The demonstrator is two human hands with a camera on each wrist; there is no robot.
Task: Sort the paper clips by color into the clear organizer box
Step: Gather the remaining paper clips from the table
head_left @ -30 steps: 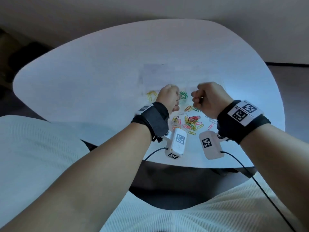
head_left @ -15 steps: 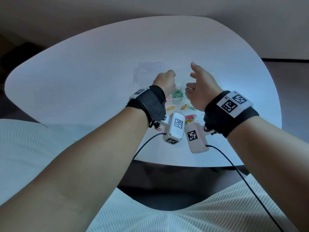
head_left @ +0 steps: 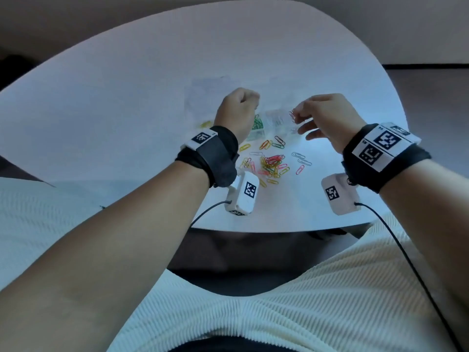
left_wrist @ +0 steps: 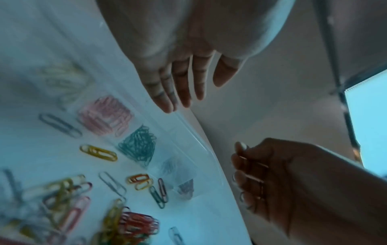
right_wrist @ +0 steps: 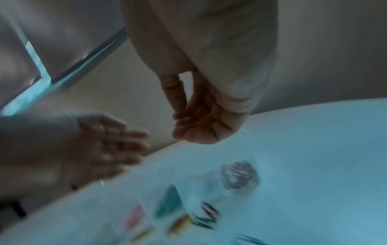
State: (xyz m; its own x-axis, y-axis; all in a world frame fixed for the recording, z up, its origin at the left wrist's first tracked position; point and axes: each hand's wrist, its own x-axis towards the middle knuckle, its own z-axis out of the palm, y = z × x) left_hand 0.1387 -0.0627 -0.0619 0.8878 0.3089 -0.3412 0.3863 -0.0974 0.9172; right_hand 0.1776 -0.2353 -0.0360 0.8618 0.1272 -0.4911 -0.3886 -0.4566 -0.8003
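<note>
Clearly the sorting is well under way: the clear organizer box (head_left: 276, 120) on the white table (head_left: 127, 110) already holds a compartment of green clips (head_left: 257, 123), and the left wrist view also shows a pink batch (left_wrist: 105, 114) and a grey or clear batch (left_wrist: 178, 167) in neighbouring compartments. A loose mixed pile of paper clips (head_left: 272, 162) lies on the table just nearer the person than the box, with red, yellow, green, pink and white clips tangled together and a few strays around it.

The right hand (head_left: 327, 118) hovers above the box, thumb and forefinger pinching a dark red paper clip (head_left: 292, 116); the other fingers are loosely spread. The left hand (head_left: 238, 110) is raised over the box's left part. From above it looks like a fist, yet its own wrist camera shows the fingers extended and empty, so I would call it relaxed and holding nothing.

The step in hand appears to be delivery of the red clip. No red compartment can be made out in these pictures, so the next move calls for choosing a free cell, lowering the pinch over it and letting go, then going back to the pile. The box walls are nearly invisible, so a clip could easily land in the wrong cell.
</note>
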